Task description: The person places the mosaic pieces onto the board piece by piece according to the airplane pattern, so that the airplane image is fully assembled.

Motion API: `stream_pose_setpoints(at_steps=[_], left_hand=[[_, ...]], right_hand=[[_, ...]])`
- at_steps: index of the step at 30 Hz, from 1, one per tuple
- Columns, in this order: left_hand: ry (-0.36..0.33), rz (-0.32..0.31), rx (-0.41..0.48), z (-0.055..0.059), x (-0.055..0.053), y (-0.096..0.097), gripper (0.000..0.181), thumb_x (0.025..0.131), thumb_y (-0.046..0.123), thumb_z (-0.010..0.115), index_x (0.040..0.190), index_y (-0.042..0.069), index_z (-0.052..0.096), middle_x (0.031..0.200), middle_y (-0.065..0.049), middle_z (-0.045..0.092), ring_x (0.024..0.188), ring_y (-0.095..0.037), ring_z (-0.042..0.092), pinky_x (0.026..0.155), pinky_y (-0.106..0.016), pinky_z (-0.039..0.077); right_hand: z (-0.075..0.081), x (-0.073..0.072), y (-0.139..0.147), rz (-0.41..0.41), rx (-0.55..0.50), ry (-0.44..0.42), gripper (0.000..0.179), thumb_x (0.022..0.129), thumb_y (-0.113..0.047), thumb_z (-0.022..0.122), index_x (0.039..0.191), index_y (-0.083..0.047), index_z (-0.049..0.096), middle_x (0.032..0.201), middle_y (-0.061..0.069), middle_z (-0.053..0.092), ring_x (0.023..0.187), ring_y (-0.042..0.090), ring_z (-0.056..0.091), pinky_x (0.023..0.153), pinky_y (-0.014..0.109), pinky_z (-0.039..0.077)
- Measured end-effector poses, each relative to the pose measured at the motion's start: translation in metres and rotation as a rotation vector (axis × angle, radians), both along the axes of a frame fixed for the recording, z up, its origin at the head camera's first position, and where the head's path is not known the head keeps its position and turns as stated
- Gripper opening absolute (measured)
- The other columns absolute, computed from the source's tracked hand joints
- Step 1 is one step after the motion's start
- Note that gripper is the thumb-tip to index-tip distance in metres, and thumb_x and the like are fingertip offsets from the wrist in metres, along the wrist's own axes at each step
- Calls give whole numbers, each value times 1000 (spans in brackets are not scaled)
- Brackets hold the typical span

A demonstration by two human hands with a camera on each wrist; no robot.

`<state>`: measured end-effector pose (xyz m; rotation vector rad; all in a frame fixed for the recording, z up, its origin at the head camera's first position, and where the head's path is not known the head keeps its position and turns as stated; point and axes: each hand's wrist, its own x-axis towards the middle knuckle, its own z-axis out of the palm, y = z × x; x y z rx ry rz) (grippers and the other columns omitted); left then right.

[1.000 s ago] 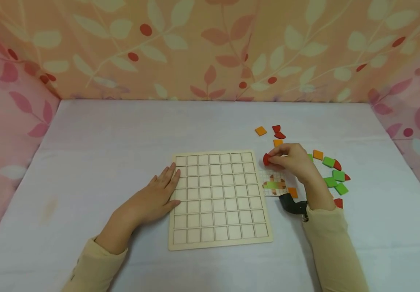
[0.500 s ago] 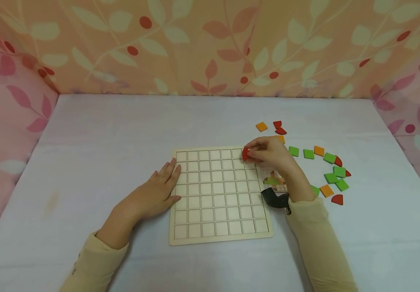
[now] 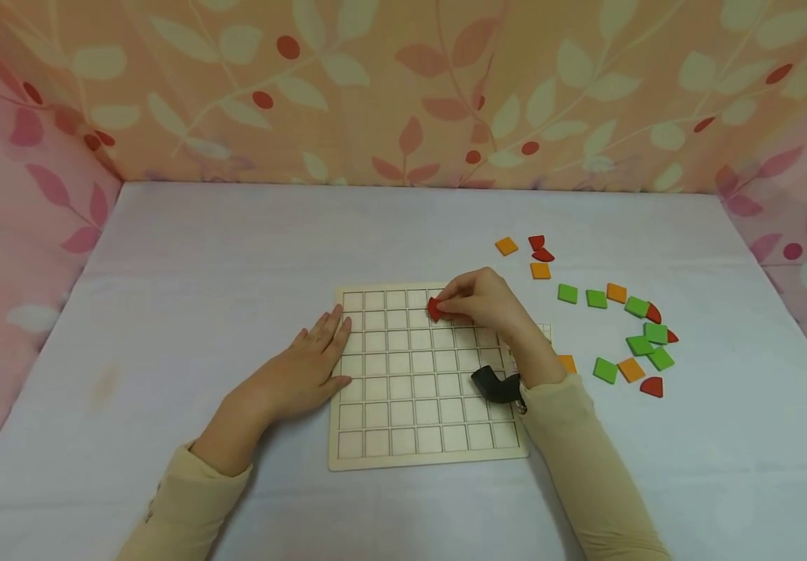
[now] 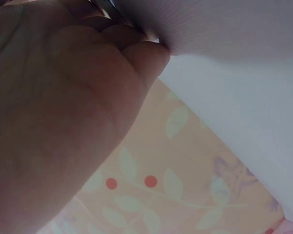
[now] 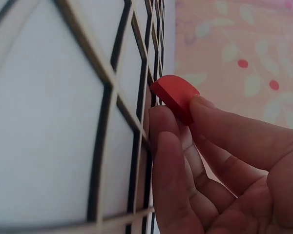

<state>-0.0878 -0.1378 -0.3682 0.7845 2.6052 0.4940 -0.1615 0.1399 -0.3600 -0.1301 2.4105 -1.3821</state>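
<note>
Right hand pinches red piece, tilted, over upper part of board, just right of mid-frame. Left hand, fingers straight, rests on its left edge. Brace there; square piece up, lower flat.

A table spread with a white cloth fills the lower part of the head view, with a faint brown stain at left. A wooden board divided into squares lies flat near the centre, and a mostly hidden card lies at its right. Orange squares, green squares and red wedges are scattered on the right, some touching.
</note>
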Motion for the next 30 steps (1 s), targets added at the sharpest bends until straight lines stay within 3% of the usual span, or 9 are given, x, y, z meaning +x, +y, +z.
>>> stream_pose_setpoints(at_steps=[6, 13, 30], left_hand=[[-1, 6, -3, -1, 0, 0, 74, 97, 25, 52, 148, -7, 9, 154, -23, -5, 141, -38, 2, 111, -56, 12], [-7, 10, -3, -2, 0, 2, 75, 97, 27, 53, 148, -6, 9, 155, -23, -5, 142, -37, 2, 111, -55, 12], [-10, 10, -7, -3, 1, 0, 74, 97, 26, 53, 148, -6, 9, 155, -23, -5, 142, -38, 1, 111, -55, 12]], right_hand=[[-2, 0, -14, 12, -54, -53, 11, 84, -4, 70, 91, 5, 71, 87, 12, 69, 71, 16, 67, 68, 29, 56], [-2, 0, -21, 6, -20, -39, 10, 84, -5, 70, 90, 3, 72, 85, 11, 70, 70, 15, 67, 66, 29, 56], [0, -1, -25, 61, 238, 85, 6, 82, -12, 73, 80, -7, 74, 74, 1, 69, 66, 13, 59, 61, 25, 48]])
